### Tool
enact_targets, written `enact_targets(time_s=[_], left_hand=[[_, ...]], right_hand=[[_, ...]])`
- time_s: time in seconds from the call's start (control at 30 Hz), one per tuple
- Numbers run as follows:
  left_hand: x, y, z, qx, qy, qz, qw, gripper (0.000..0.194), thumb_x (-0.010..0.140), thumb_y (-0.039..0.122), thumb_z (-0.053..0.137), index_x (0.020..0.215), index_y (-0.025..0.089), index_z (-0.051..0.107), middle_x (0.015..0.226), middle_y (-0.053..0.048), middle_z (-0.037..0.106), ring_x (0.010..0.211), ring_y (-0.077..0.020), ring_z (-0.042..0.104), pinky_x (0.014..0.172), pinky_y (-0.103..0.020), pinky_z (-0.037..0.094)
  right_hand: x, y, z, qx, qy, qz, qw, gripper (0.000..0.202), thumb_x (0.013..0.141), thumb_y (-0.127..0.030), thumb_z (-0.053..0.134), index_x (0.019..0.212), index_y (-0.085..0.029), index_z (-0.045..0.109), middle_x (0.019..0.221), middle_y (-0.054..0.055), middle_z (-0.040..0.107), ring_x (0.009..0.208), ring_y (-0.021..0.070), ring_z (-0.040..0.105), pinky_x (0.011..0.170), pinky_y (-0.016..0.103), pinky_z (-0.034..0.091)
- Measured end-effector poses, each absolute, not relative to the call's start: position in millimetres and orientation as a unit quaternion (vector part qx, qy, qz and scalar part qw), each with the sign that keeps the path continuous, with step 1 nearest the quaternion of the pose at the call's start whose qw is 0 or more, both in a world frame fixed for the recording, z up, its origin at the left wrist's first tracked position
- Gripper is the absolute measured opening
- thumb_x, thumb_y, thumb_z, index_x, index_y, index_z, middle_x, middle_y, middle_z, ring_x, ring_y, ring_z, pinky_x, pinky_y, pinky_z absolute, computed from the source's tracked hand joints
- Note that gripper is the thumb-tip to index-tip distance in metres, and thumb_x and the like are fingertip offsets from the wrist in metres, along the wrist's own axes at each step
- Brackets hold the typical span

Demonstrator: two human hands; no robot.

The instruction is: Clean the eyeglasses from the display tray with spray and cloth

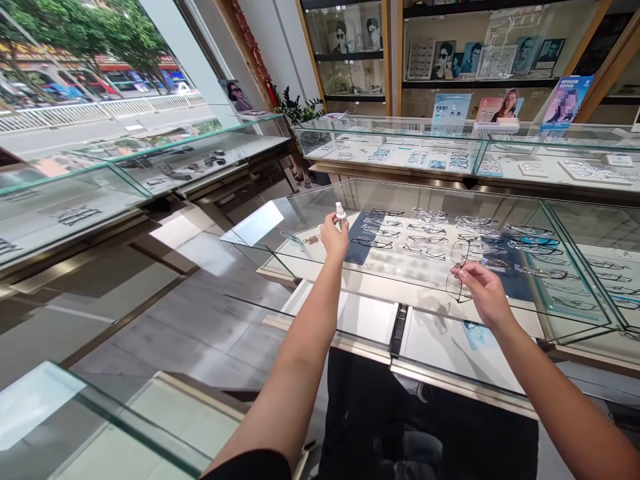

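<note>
My left hand [334,238] is closed around a small white spray bottle [341,212], whose top pokes up past the fingers. It is over the left part of the glass display case [310,207]. On the right, my right hand [483,287] pinches a pair of thin-framed eyeglasses [457,287] near the bridge, the lenses one above the other. Beneath the glass, rows of eyeglasses [425,240] lie on a white and dark blue lining.
Another glass case [390,140] with eyewear runs across the back, below shelves [480,83] of pictures. A long case [125,167] stands along the window at left. A glass counter corner [50,387] juts in at lower left. A plant [297,103] stands behind.
</note>
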State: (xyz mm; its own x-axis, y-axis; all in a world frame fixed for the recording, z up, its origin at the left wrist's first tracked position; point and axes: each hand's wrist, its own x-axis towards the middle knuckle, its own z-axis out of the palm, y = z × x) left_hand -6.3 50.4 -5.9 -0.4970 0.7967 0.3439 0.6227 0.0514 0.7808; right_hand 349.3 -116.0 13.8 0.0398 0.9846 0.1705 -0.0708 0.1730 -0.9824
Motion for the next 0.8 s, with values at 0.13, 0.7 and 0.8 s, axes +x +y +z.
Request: enact_targets(time_s=[0.13,0.7,0.8], left_hand=[[-5,51,-10,0.49,0.74,0.454,0.078,0.03,0.093,0.023,0.068,0.123,0.024,0.062,0.13,-0.012,0.077,0.135,-0.0335,0.059,0.12,-0.053,0.035],[-32,50,-9,0.339,0.819,0.457,0.079,0.036,0.074,0.011,0.075,0.104,0.022,0.059,0.135,-0.022,0.058,0.135,-0.0458,0.056,0.116,-0.063,0.037],[-35,49,-9,0.33,0.805,0.487,0.085,0.026,0.081,0.01,0.069,0.102,0.022,0.058,0.125,-0.02,0.063,0.125,-0.0409,0.064,0.112,-0.058,0.043]], right_hand=[[350,-116,13,-0.451,-0.52,0.457,0.564,0.047,0.074,-0.07,0.088,0.078,-0.026,0.07,0.09,0.004,0.069,0.105,0.0292,0.071,0.097,0.043,0.054],[350,-115,12,-0.448,-0.541,0.439,0.56,0.046,0.077,-0.07,0.086,0.077,-0.026,0.07,0.09,0.006,0.07,0.1,0.0287,0.07,0.088,0.041,0.055],[349,-115,13,-0.449,-0.535,0.444,0.561,0.047,0.075,-0.071,0.087,0.077,-0.026,0.071,0.091,0.006,0.07,0.1,0.0284,0.069,0.089,0.041,0.054]])
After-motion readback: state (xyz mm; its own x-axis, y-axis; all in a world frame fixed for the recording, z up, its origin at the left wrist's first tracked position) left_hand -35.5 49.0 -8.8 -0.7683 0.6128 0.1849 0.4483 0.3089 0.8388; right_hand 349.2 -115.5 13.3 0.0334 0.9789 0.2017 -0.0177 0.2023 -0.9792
